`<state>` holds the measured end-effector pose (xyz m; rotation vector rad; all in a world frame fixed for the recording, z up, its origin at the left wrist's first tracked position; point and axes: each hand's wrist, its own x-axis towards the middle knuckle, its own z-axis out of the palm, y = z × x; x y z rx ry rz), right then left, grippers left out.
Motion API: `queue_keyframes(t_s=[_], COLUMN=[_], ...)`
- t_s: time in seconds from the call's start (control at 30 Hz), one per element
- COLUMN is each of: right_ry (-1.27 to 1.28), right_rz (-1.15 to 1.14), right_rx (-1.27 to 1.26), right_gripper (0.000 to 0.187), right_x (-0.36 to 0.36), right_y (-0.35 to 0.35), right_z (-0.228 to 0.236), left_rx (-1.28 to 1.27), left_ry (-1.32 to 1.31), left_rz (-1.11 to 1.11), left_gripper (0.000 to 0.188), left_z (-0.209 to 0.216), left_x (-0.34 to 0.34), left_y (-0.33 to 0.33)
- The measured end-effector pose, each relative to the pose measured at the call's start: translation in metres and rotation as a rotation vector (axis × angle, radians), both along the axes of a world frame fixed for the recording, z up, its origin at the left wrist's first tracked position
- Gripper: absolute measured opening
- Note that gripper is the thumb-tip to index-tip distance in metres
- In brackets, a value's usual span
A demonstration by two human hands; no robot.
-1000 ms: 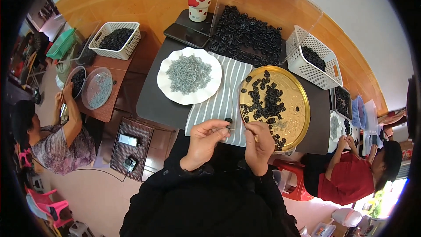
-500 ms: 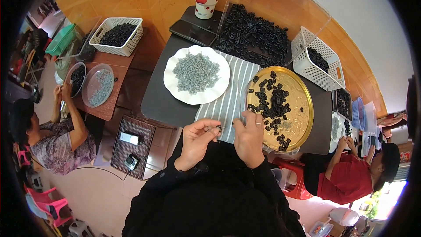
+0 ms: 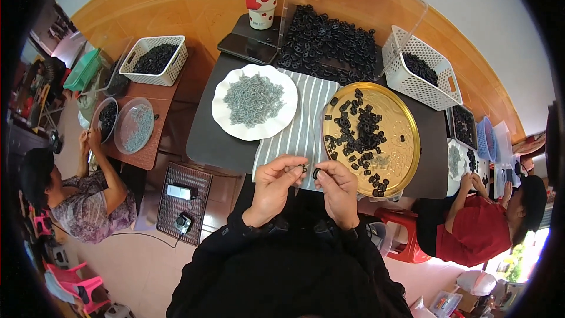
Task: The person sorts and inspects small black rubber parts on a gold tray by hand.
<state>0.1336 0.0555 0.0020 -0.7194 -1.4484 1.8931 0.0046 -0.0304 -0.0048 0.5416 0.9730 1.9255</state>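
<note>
the left hand [image 3: 271, 191] has its thumb and fingers pinched on a small dark piece [image 3: 304, 168]; its shape is mostly hidden by the fingertips. the right hand [image 3: 340, 193] grips a rounded black piece [image 3: 316, 173] between thumb and fingers, just beside the other piece, with a narrow gap between the two hands. both hands are over the near end of a grey-and-white striped cloth [image 3: 309, 103].

from the hands, at eleven o'clock, a white wavy-edged plate [image 3: 220, 106] bears a heap of thin grey pieces [image 3: 254, 100] and overlaps the cloth. at two o'clock a round gold tray [image 3: 406, 135] carries scattered black parts [image 3: 369, 132]. at twelve o'clock, farther off on the dark table [image 3: 200, 141], lies a big pile of black parts [image 3: 326, 41]. a white basket [image 3: 421, 92] with more of them stands between one and two. a phone [image 3: 246, 49] lies at eleven, and a red-dotted cup [image 3: 263, 0] stands upright just beyond it.
</note>
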Motion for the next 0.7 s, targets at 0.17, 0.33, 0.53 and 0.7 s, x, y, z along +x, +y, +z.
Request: queue_keyframes(t_s=[0.17,0.33,0.53,0.7], right_ry=[0.244,0.279,0.299,0.316], right_rz=[-0.018,-0.007,-0.012,0.001], right_rx=[-0.354,-0.359,-0.326,-0.373], right_gripper=[0.019,0.019,0.020,0.022], right_x=[0.009,0.017,0.020,0.020], right_y=[0.001,0.004,0.005,0.006], right_z=[0.005,0.002,0.000,0.002], left_rx=[-0.018,-0.045,-0.047,-0.044], left_ry=[-0.006,0.018,0.045,0.036], left_rz=[-0.046,-0.104,-0.089,-0.056], left_gripper=[0.020,0.018,0.018,0.018], left_z=[0.007,0.013,0.015,0.013], left_x=[0.007,0.011,0.012,0.010], left_y=[0.001,0.003,0.004,0.004])
